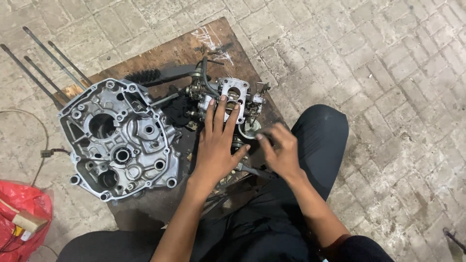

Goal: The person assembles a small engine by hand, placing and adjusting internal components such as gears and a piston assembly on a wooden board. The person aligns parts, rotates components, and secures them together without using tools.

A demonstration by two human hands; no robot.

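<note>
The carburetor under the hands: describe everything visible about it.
The carburetor is a small, grimy assembly of silvery cast metal. A pale flat flange with a round bore and corner holes faces up, with small brackets, screws and a dark hose around it. It rests on the dark wooden board, right of the large aluminium engine case. The left hand lies flat over its near side, fingertips on the flange. The right hand works beside a round metal part just below it.
</note>
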